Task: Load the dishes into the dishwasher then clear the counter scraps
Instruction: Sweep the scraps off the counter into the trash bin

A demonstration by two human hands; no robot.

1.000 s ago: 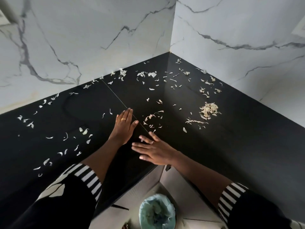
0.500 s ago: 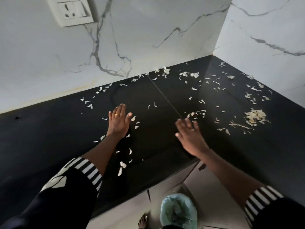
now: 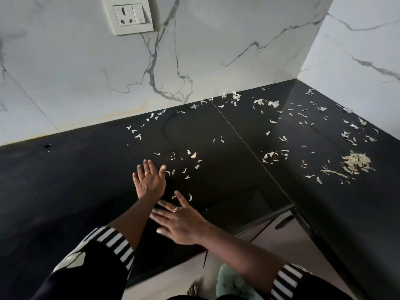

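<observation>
looking down on a glossy black stone counter meeting a white grey-veined marble wall. swinging the right hand back in from the right, now lying just behind the left hand, both flat, fingers spread wide, gripping nothing. probably raking toward the edge above the pale green lined bin. leaving the shredded heap far right and thin, curled, papery white peel scraps just beyond the left fingertips.

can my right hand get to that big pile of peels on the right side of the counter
Probably yes. The right hand lies open near the front edge, and only black counter with loose scraps lies between it and the pile, though it looks a stretch.
</observation>
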